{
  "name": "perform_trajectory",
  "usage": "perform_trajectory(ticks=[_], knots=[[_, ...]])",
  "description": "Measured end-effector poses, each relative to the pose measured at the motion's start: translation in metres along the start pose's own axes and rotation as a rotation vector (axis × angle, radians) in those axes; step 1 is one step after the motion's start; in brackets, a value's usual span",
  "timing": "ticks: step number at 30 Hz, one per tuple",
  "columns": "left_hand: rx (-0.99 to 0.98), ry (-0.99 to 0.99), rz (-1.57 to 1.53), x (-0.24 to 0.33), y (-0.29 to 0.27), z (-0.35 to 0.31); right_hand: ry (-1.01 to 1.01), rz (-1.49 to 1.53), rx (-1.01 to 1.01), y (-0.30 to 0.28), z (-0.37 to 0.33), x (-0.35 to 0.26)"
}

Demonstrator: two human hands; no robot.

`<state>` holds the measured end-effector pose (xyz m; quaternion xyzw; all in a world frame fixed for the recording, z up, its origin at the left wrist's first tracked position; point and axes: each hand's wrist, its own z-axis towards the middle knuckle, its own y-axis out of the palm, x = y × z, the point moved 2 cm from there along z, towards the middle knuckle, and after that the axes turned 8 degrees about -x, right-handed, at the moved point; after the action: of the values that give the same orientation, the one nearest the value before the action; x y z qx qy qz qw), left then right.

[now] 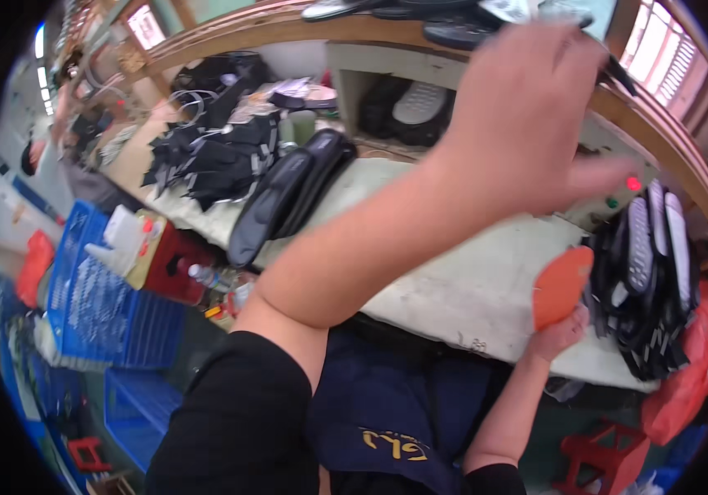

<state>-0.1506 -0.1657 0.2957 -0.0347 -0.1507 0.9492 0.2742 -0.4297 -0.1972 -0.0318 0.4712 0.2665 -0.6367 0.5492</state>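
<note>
Looks like a reach step: left hand up at the shelf, too blurred to tell if grasping, right hand gripping the orange insole-shaped piece below the shelf; next move calls for a steady pinch.

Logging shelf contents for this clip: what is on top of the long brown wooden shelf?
Flat dark shoe-shaped pieces and a pale item lie on the shelf, some cut off by the picture's upper edge. The raised bare left hand hides whatever lies behind it.
</note>
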Motion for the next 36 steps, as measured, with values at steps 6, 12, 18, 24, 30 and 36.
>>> perform_trajectory(ticks=[6, 12, 18, 24, 30, 36], knots=[[-0.563, -0.371, 0.372, -0.066, -0.082, -0.188, -0.014, -0.077, -0.170, -0.012, 0.002, 0.000], [-0.939, -0.973, 0.807, -0.107, -0.164, -0.255, -0.035, -0.115, -0.216, -0.015, 0.004, 0.003], [-1.008, -0.957, 0.805, -0.133, -0.174, -0.286, -0.009, -0.066, -0.160, -0.007, 0.007, -0.010], [-1.165, -0.976, 0.829, -0.138, -0.166, -0.285, -0.002, -0.042, -0.213, -0.014, 0.006, 0.001], [-1.109, -0.892, 0.912, -0.148, -0.163, -0.293, -0.031, -0.071, -0.179, -0.009, 0.009, 0.000], [-1.024, -0.889, 0.820, -0.155, -0.168, -0.288, -0.014, -0.021, -0.175, -0.011, 0.008, 0.000]])
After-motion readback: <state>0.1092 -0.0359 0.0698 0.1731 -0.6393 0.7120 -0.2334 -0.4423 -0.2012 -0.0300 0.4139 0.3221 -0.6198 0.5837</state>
